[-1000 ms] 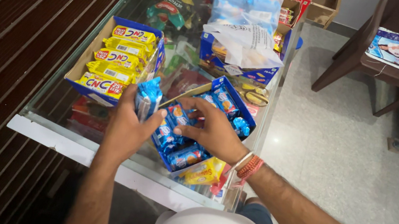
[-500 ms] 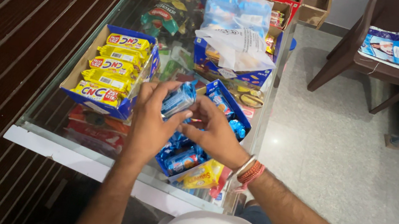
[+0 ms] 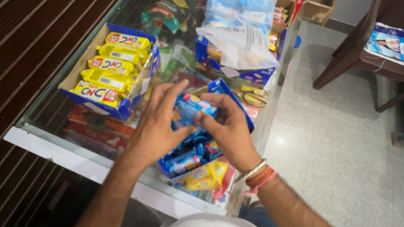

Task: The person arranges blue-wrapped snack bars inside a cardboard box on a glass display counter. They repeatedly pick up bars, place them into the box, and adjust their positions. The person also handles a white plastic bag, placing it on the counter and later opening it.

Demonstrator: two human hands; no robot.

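Left of the open blue cardboard box of blue biscuit packets [image 3: 194, 148]: tray of yellow wrapped bars [image 3: 113, 67]. Over it, left hand [image 3: 159, 122] and right hand [image 3: 229, 129] pinch one blue packet [image 3: 191, 107] together, fingers partly closed. The shared, shallow grip could let it slip.

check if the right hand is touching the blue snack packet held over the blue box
Touching. The head view shows the right hand with its fingers wrapped onto the blue snack packet, no gap between them, above the blue box.
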